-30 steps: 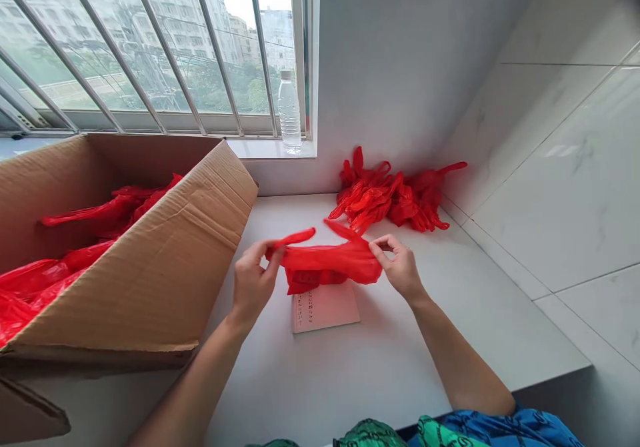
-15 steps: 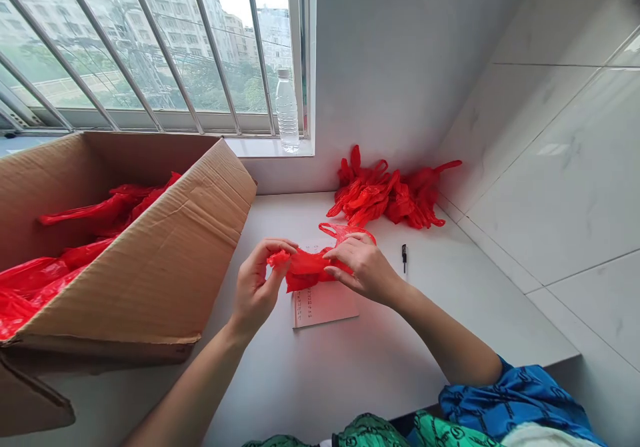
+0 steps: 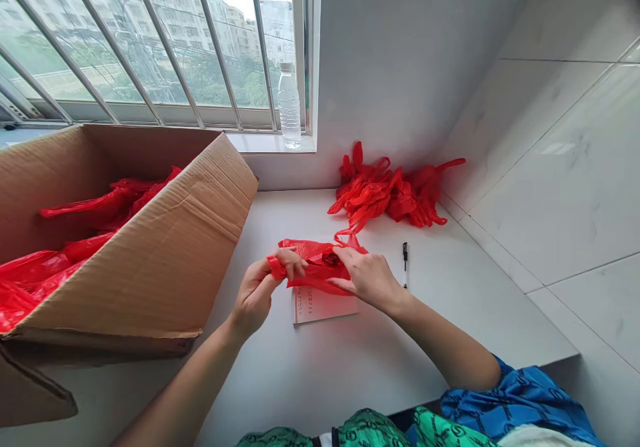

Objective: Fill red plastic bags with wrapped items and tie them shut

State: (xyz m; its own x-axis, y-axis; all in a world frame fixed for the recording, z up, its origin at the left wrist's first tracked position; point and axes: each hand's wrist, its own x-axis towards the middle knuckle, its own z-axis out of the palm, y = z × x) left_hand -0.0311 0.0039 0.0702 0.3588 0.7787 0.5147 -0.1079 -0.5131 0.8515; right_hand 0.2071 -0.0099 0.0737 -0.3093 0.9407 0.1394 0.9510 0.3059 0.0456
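Observation:
A crumpled red plastic carrier bag (image 3: 317, 265) is held between my two hands, just above a small paper notepad (image 3: 325, 305) with handwritten numbers. My left hand (image 3: 257, 293) grips one bag handle and the near edge. My right hand (image 3: 367, 277) pinches the bag's other side from above, and a second handle sticks up beyond it. Behind them, a loose pile of red plastic bags (image 3: 385, 190) lies against the wall. The notepad's upper part is hidden under the bag.
An open cardboard box (image 3: 200, 233) with red bags inside (image 3: 100, 207) stands at the left of the white counter (image 3: 300, 380). A black pen (image 3: 405, 263) lies right of my hands. A plastic water bottle (image 3: 289, 107) stands on the barred window's sill (image 3: 270, 143). Tiled wall rises at right.
My hands have drawn closer together and gathered the bag into a tighter fold over the notepad. My right hand has shifted onto the bag's top, and the view has tilted slightly.

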